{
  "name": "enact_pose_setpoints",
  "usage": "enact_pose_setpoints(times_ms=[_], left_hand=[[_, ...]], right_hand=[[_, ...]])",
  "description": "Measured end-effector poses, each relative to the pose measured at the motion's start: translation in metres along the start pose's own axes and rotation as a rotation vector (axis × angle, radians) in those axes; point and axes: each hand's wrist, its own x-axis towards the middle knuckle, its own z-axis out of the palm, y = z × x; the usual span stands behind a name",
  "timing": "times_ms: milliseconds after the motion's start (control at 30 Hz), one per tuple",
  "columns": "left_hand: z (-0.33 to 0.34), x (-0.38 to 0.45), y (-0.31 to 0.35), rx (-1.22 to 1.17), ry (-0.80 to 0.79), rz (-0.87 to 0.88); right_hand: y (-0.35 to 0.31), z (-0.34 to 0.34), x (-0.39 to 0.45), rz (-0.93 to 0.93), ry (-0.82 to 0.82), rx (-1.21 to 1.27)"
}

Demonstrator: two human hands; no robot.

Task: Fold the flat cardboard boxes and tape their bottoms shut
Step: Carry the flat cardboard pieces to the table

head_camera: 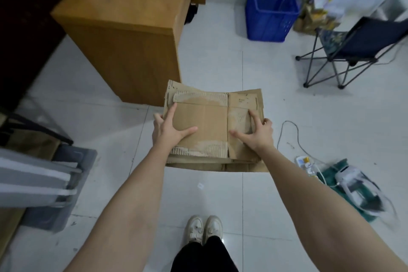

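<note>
One worn, flattened brown cardboard box (212, 126), its surface peeled, is gripped by both hands: left hand (170, 130) and right hand (256, 132) at opposite edges.

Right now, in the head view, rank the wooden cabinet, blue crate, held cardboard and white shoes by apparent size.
1. wooden cabinet
2. cardboard, though it is nearer the camera
3. blue crate
4. white shoes

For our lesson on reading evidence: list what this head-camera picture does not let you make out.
- Underside of the flat brown cardboard box: faces away from the head view.
- Other fingers of the left hand and right hand: wrapped behind the cardboard.
- Clutter beside the blue plastic crate: blurred.
- Folding camping chair: cut by the right edge.
- Tape: none visible.
</note>
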Motion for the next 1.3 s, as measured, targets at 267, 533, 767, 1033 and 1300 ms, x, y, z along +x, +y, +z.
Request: enact_pose_setpoints(times_ms=[267,533,767,1033,1300], left_hand=[[-0.084,0.005,0.053,0.077,0.095,0.086],[-0.137,0.029,0.084,0.189,0.151,0.155],[-0.157,0.055,0.101,0.202,0.144,0.154],[-0.163,0.107,0.139,0.223,0.128,0.176],[-0.162,0.200,0.204,0.246,0.189,0.167]], right_hand=[[-0.078,-0.054,0.005,-0.052,0.049,0.042],[-0.138,-0.086,0.026,-0.081,0.088,0.003],[-0.169,-0.096,0.050,-0.099,0.095,-0.043],[-0.185,-0.113,0.104,-0.081,0.090,-0.011],[-0.209,-0.136,0.219,-0.161,0.066,-0.024]])
